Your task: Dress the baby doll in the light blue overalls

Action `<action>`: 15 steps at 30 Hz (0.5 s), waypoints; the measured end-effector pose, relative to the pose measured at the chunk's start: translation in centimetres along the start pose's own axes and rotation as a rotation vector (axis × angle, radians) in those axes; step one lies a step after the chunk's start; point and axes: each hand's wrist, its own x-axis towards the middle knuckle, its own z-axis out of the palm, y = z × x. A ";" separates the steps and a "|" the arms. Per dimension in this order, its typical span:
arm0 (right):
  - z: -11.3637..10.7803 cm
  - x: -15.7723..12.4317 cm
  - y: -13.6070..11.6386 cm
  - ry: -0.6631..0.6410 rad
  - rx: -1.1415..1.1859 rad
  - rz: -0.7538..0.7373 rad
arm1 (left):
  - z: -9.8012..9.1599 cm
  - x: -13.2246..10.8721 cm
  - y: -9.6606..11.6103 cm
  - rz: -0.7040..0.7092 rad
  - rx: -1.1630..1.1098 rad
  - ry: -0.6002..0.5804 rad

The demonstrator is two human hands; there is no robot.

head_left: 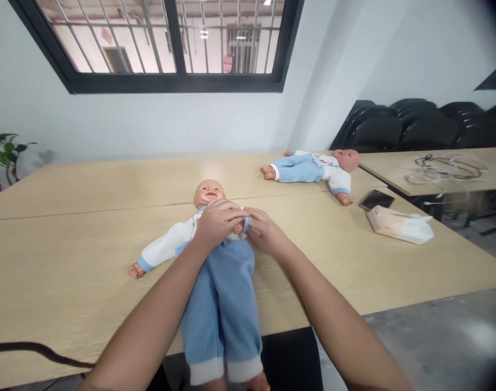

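Note:
A baby doll in blue trousers and a white top with blue cuffs lies on its back on the wooden table. Its head points away from me, and its feet reach past the front edge. My left hand lies across the doll's chest, fingers closed around the blue cuff of one doll sleeve. From the other side my right hand grips the same sleeve, its fingers bent over the white cloth. The doll's small hand shows partly between my hands. Its other arm stretches out to the left.
A second doll in similar clothes lies at the back right. Near it are a dark phone and a tissue pack. Coiled cables rest on another table, with stacked black chairs behind. A black cable runs at lower left.

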 end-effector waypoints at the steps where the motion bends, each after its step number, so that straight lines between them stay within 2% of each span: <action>1: -0.1 -0.1 -0.3 0.005 0.081 0.018 | 0.0 0.1 0.0 -0.046 -0.019 0.017; 4: 0.2 0.0 -1.0 0.090 0.335 0.149 | 0.1 0.3 -0.1 -0.137 -0.025 0.066; 8: 1.3 0.4 -1.1 0.220 0.533 0.303 | -0.3 0.5 -0.2 -0.125 -0.004 0.055; 12: 1.9 0.5 -0.9 0.244 0.653 0.330 | -1.5 0.6 0.7 -0.172 0.019 -0.029; 15: 1.9 0.4 -0.8 0.256 0.700 0.335 | -2.4 0.2 2.4 -0.188 0.064 -0.143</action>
